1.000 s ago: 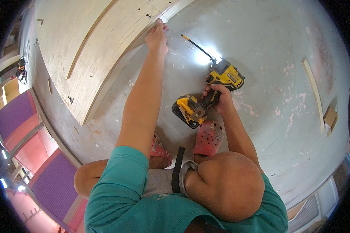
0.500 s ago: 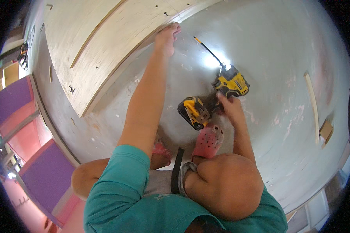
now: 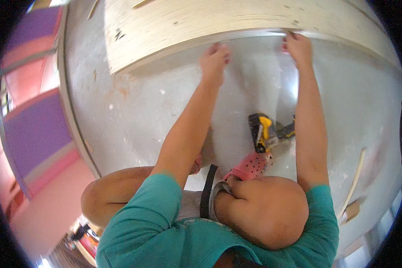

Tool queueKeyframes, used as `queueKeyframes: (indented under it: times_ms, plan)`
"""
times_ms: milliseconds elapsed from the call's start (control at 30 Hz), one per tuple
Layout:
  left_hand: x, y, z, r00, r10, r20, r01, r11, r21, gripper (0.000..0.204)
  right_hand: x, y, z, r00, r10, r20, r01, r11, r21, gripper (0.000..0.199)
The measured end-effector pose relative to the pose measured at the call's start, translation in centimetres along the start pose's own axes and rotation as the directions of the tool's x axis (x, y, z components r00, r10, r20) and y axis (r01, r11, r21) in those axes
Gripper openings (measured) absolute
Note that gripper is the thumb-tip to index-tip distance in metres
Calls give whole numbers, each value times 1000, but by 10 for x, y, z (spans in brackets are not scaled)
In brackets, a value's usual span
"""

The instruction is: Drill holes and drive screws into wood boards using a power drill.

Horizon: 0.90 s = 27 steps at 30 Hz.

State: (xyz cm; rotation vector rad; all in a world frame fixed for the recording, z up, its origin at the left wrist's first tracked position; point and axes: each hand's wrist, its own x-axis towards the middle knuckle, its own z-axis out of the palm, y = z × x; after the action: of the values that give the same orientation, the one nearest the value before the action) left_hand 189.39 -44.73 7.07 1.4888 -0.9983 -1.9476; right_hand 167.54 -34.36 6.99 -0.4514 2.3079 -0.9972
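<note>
A pale plywood board (image 3: 201,27) lies across the far side, its near edge bowed in the picture. Just short of that edge is my left hand (image 3: 214,62), fingers curled in and smeared by motion; anything inside them is hidden. My right hand (image 3: 299,49) is at the same edge farther right. Its fingertips are drawn together against the board by a small dark shape, too blurred to name. A yellow and black cordless drill (image 3: 264,133) lies on the floor by my pink clog (image 3: 251,165), partly covered by my right forearm.
Grey, paint-spotted floor (image 3: 143,111) spreads around me. Purple and pink panels (image 3: 42,123) stand at the left behind a raised edge. A thin wood strip (image 3: 353,178) and a small brown piece (image 3: 352,210) lie at the right.
My right hand has let go of the drill, now down on the floor, and reached up to the board's edge. My left hand has come slightly nearer. The view has turned rightward.
</note>
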Motion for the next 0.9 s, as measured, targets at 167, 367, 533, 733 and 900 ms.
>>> queueKeyframes:
  times_ms: [167,367,533,733,900]
  plan:
    - [32,57,-272,824,378,-422,-432,901,-36,57,-17,-21,25,996,89,-13,-80,939,333,23]
    - [48,97,-306,837,449,-313,-294,851,436,53,-2,10,19,986,82,-145,-35,952,306,20]
    - [75,110,-369,883,418,-215,-385,906,178,30,18,33,57,960,-190,-204,214,972,101,15]
    - [64,124,-316,860,299,-414,-342,939,-32,38,19,23,39,946,-127,-299,143,989,35,26]
    - [65,121,-305,845,322,-426,-333,941,51,42,13,26,42,924,-138,-357,178,981,80,25]
